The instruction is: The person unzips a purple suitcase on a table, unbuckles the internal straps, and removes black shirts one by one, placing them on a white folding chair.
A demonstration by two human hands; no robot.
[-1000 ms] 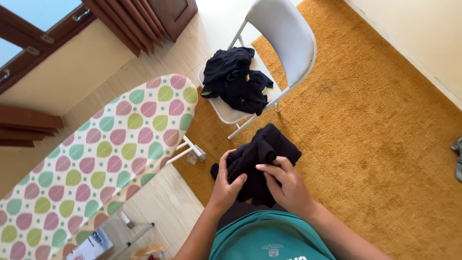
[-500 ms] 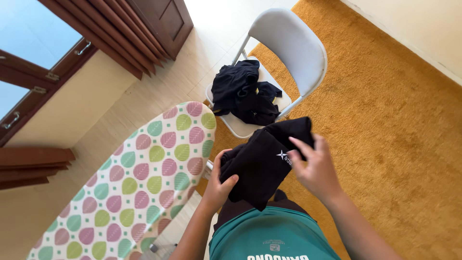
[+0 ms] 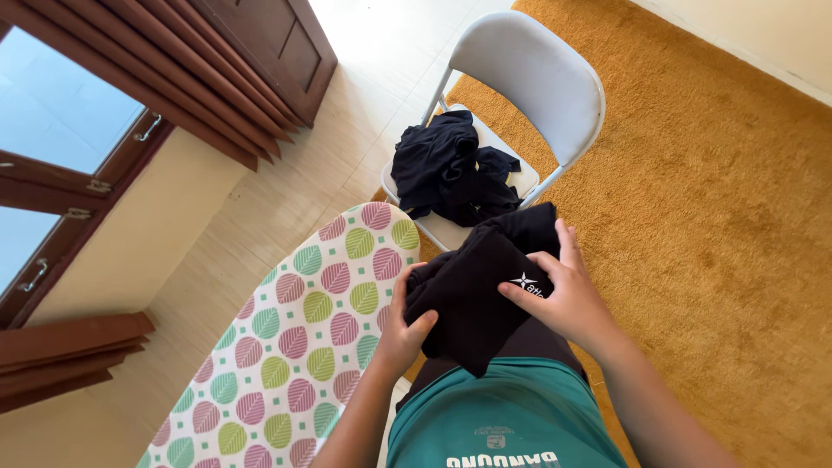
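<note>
Head view shows us sorting a black cloth [image 3: 472, 290]. Our left hand [image 3: 400, 334] and right hand [image 3: 563, 299] have fingers clamped on it, beside the ironing board [image 3: 303, 347].

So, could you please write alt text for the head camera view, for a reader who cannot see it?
Seen from above, a person's left hand and right hand hold a bundled black garment in front of their teal shirt. To the left is an ironing board with a leaf-pattern cover; beyond the hands, a white folding chair holding more black clothes stands on an ochre carpet.
</note>
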